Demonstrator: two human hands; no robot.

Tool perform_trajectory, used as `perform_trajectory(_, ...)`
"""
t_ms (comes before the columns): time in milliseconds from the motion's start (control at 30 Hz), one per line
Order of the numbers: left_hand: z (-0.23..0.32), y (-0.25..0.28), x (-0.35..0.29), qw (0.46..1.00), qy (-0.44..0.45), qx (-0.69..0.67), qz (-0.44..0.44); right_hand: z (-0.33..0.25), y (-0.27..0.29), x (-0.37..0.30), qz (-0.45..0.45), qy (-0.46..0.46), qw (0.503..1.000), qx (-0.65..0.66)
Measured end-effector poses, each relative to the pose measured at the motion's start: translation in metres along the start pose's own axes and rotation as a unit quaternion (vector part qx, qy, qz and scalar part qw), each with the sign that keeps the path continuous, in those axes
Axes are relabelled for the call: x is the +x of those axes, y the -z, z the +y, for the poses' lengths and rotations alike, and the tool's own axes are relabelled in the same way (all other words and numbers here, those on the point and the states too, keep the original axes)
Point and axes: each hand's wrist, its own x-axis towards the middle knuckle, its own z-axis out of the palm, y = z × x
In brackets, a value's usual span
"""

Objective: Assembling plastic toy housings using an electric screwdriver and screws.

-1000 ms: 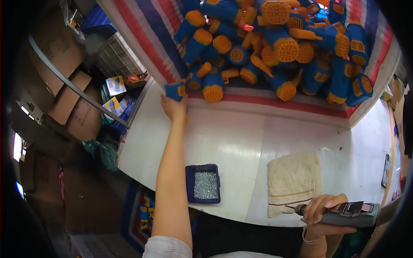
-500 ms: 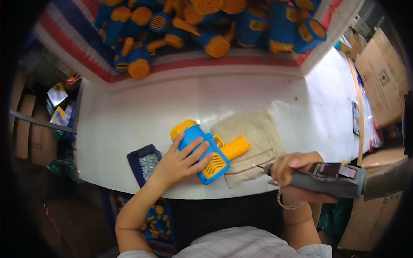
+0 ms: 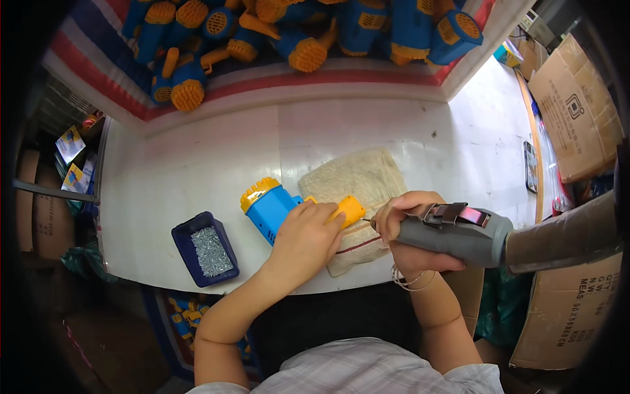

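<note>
A blue and yellow plastic toy gun lies on its side, its yellow ridged nose to the left and its yellow handle on the beige cloth. My left hand is closed over the rear of the body and the near end of the handle, hiding much of both. In my right hand is a grey electric screwdriver, held level. Its thin bit points left and meets, or nearly meets, the handle's end; contact cannot be made out. Left of the toy, a dark blue tray holds small silvery screws.
Beyond the white table stands a striped fabric container heaped with similar toy guns. Another holder with such toys sits below the table's front edge. A phone lies by the right edge, near cardboard boxes.
My left hand has shifted right from the toy's body towards its handle, and the toy has turned. The screwdriver has moved left, its bit now at the handle. More of the tray shows.
</note>
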Motion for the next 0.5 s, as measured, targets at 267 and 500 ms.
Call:
perform_trajectory(267, -0.003, -0.001, 0.003, 0.999, -0.007, -0.019, 0.024, 0.016, 0.003, 0.005, 0.039, -0.059, 0.994, -0.078)
perform_trajectory(500, 0.000, -0.008, 0.016, 1.000, 0.028, 0.000, 0.003, 0.019, 0.005, 0.002, 0.021, -0.060, 0.995, -0.077)
